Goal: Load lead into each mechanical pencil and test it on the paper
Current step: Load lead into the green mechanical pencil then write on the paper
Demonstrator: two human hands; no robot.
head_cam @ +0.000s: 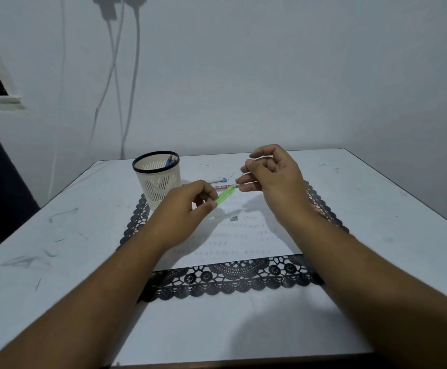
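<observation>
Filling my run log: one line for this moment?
left hand grips green plastic pencil | right hand pinches at its end | white paper below

I'm looking at a plain home desk: a scuffed white table [377, 209] against a bare wall [270, 75], charger cables [116, 62] hanging, mesh pencil cup [157, 179] just left of my fingers

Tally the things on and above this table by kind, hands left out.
Green mechanical pencil: 1
Mesh pencil cup: 1
Lead tubes: 2
Paper sheet: 1
Black lace mat: 1
Total: 6
</observation>
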